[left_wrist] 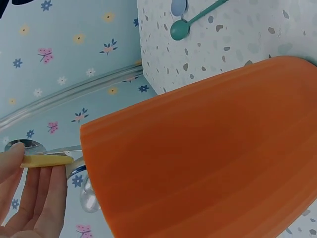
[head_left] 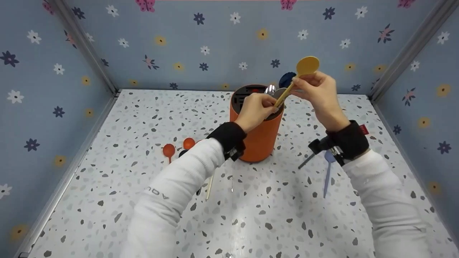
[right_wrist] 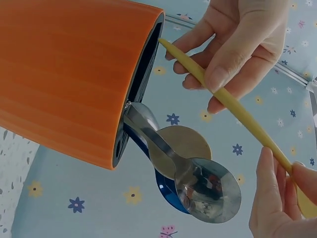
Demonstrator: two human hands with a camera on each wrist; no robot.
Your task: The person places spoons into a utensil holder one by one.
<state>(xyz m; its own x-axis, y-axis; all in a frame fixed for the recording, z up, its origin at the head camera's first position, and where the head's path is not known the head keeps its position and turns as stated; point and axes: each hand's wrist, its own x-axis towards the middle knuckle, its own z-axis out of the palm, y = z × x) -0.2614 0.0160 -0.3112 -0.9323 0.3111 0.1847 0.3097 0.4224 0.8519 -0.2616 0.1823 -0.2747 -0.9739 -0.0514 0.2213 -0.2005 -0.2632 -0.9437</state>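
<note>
One yellow spoon [right_wrist: 242,117] tilted at one orange holder's [head_left: 260,139] mouth, left hand [head_left: 255,108] pinching its lower handle, right hand [head_left: 321,92] pinching near the bowl. Probably was light, stiff, smooth; handle suited gripping. Holder had three utensils [right_wrist: 208,191]; bench [head_left: 125,143] showed one red spoon [head_left: 168,150], one orange spoon [head_left: 189,143], one purple spoon [head_left: 327,175], plus others.

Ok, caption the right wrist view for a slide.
Left hand and right hand hold a yellow spoon by the open top of an orange holder, a metal spoon sticking out.
</note>
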